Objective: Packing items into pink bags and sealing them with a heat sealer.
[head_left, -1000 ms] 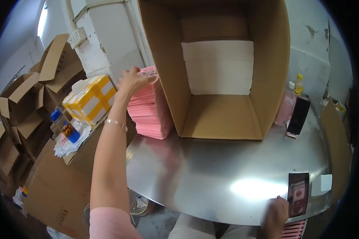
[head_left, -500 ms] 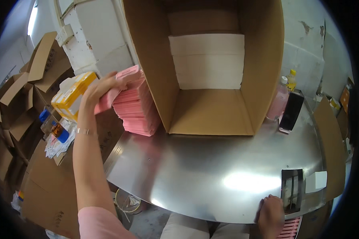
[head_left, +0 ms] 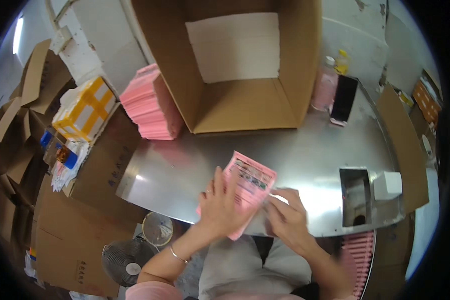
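Observation:
A pink packet (head_left: 252, 187) with printed pictures and lines of text tilts over the near edge of the metal table. My left hand (head_left: 220, 202) holds it from the left, its fingers lying across the printed face. At the packet's right edge is my right hand (head_left: 287, 215), fingers bent and drawn together in a pinch. A small whitish bit shows by those fingertips, blurred. Farther left on the table stands a tall stack of similar pink packets (head_left: 152, 105), leaning against the side of a big open cardboard box (head_left: 245, 107).
A white sheet (head_left: 237, 47) lines the box's back. On the right are a bottle of pink liquid (head_left: 326, 85), a dark phone (head_left: 344, 100), a rectangular table opening (head_left: 355, 197) and a white small box (head_left: 387, 186). A yellow-taped box (head_left: 85, 110) and a fan (head_left: 129, 267) are left.
My left hand has come from the pink stack to the table's near edge with a packet. My right hand has moved left and up to meet it. The view has shifted.

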### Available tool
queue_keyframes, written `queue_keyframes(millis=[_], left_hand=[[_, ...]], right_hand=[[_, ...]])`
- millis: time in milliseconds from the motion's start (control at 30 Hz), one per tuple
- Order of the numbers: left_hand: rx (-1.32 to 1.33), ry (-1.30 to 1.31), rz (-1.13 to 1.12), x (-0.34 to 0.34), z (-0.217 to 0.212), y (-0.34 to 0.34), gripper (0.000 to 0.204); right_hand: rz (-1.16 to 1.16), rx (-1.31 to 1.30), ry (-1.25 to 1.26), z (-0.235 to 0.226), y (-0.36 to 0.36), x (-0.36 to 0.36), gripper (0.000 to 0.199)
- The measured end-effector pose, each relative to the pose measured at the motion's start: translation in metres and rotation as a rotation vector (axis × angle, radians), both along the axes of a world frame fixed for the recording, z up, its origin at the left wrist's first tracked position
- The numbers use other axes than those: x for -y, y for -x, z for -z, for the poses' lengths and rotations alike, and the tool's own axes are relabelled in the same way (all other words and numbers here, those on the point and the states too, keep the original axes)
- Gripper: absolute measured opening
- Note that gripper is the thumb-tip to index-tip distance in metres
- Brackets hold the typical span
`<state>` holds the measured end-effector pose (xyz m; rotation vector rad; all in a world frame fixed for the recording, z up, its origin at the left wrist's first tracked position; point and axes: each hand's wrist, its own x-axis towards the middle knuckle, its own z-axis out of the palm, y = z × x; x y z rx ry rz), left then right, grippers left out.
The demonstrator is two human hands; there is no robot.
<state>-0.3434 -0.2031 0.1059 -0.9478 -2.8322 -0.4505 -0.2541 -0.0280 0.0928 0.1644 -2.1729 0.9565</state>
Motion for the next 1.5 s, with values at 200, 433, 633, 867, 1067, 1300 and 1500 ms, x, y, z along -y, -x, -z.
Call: queue_keyframes(millis=[200, 433, 633, 867, 1067, 1300, 1500], left_hand=[[0.304, -0.273, -0.101, 0.009, 0.023, 0.062, 0.075], [1.078, -0.515, -0.154, 0.005, -0.035, 0.064, 0.053], [0.954, -0.63, -0.047, 0.003, 0.004, 0.063, 0.05], [0.889, -0.861, -0.125, 0.019, 0.026, 0.1, 0.047], [-0.169, -0.383, -0.151, 0.027, 0.018, 0.067, 0.051], [-0.002, -0.578, 0.19, 0.124, 0.036, -0.102, 0.04], [-0.153, -0.691, -0.153, 0.168, 0.109, -0.119, 0.039]], right_hand=[[0.135, 0.105, -0.158, 0.015, 0.031, 0.031, 0.024], [0.169, -0.076, -0.215, 0.02, 0.029, 0.029, 0.006], [0.131, -0.001, 0.026, 0.022, 0.021, 0.017, 0.01], [-0.233, 0.109, -0.054, 0.051, -0.071, 0.065, 0.01], [-0.494, 0.481, 0.017, 0.039, -0.054, 0.102, 0.008], [-0.701, 1.015, 1.29, 0.029, -0.025, 0.103, 0.017], [-0.77, 1.326, 1.431, 0.056, -0.01, 0.158, 0.034]])
